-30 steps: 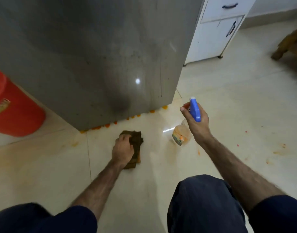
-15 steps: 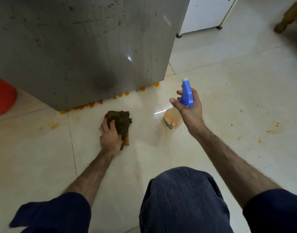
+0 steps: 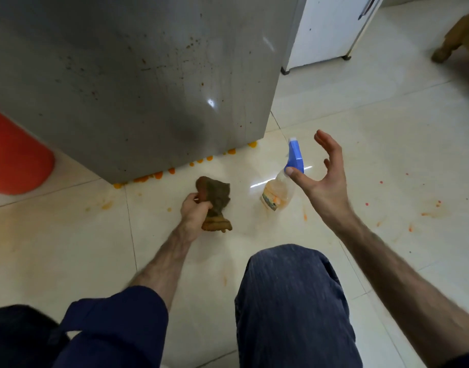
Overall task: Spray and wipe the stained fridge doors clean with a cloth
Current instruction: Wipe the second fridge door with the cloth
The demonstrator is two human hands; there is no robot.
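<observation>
Nearest, a knee (image 3: 292,301) in dark blue trousers is seen at the bottom centre, with a dark blue sleeve (image 3: 116,325) to its left. Further out on the tiled floor (image 3: 68,248), the brown cloth (image 3: 214,200) is gripped by the left hand (image 3: 195,212), the fingers curled round its bunched middle so that one end sticks out far of the fist and the other near the floor. To the right, the right hand (image 3: 322,176) is held with its fingers spread and relaxed, nothing being grasped; the thumb tip lies just at the blue head of the spray bottle (image 3: 281,187), which stands on the floor. Orange smears and specks are scattered over the tiles. Beyond the cloth, the grey fridge door (image 3: 148,75) is seen, spotted with brown stains, orange drips lining its lower edge. A red bin (image 3: 15,160) stands at far left and a white cabinet (image 3: 326,27) at far right.
</observation>
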